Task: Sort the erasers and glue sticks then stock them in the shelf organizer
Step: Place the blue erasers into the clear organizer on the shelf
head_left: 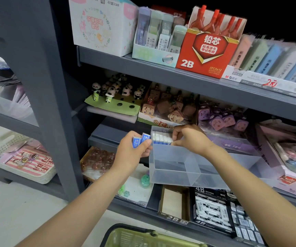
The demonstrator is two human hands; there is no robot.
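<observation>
A clear plastic shelf organizer (168, 172) with dividers sits on the middle shelf. A row of blue-and-white erasers (161, 138) stands in its far left compartment. My left hand (133, 154), just left of the organizer, grips two blue-sleeved erasers (141, 139) upright. My right hand (190, 138) reaches over the organizer's far edge, with curled fingers on the right end of the eraser row. I cannot tell whether it pinches one. No glue sticks are plainly in view.
A green basket (143, 237) sits below at the bottom edge. Boxes of 2B and 4B erasers (213, 211) fill the lower shelf. Panda (111, 91), brown (168, 106) and purple (222, 118) novelty items stand behind the organizer. A red 2B lead box (207, 56) stands on the shelf above.
</observation>
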